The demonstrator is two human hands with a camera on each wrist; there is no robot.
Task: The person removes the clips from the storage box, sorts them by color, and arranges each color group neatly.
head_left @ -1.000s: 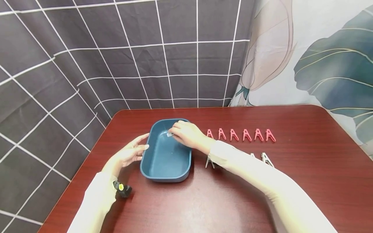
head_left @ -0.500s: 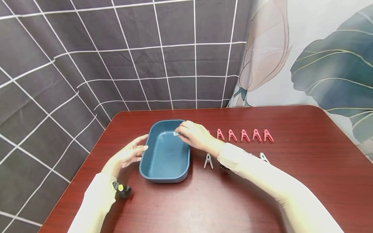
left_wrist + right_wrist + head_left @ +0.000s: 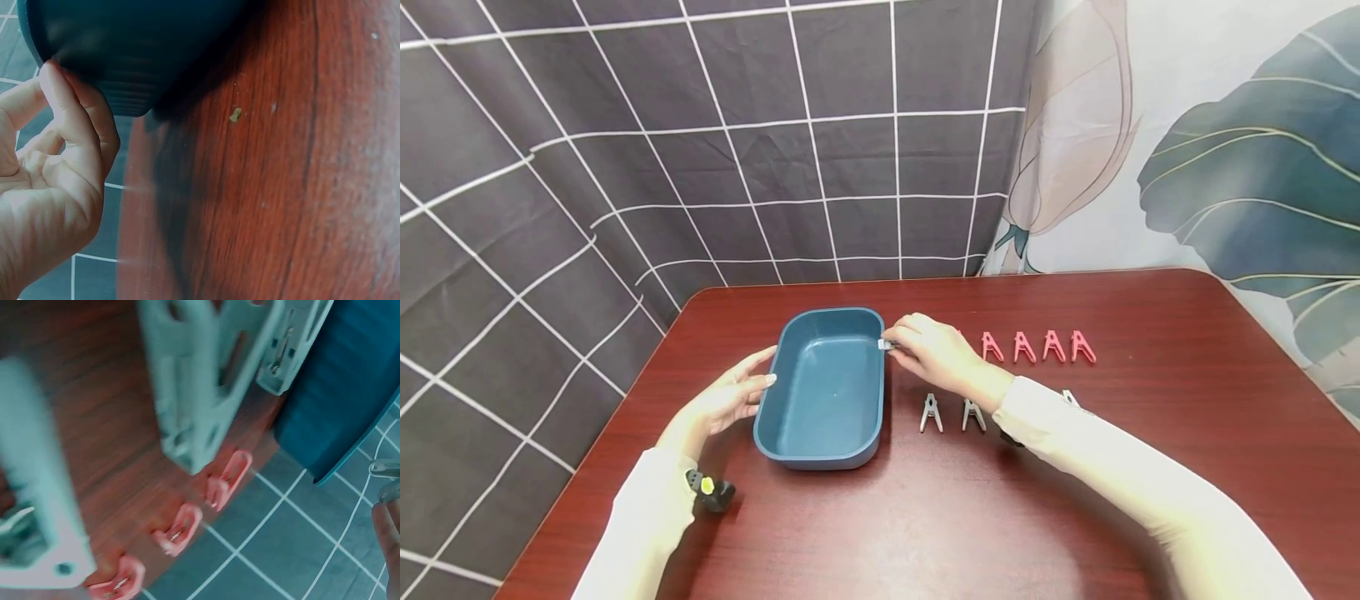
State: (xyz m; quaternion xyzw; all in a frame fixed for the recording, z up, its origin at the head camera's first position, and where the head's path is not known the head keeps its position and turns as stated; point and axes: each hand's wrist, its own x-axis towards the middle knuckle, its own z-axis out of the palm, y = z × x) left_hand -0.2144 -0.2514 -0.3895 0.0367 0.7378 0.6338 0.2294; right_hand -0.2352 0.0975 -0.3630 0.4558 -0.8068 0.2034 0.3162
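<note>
Right now right hand [image 3: 942, 358] pinches a grey clip [image 3: 886, 344] at the tub [image 3: 790, 367] rim.

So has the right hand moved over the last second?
Yes. The right hand, pinching a grey clip, went from over the blue tub's inside to its right rim.

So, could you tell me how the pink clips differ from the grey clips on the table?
The pink clips are pink and sit in the far row; the grey clips are pale grey and sit nearer the person. Four pink clips show, but only two grey clips show clearly beside the right hand. Both kinds rest on the table, right of the blue tub.
</note>
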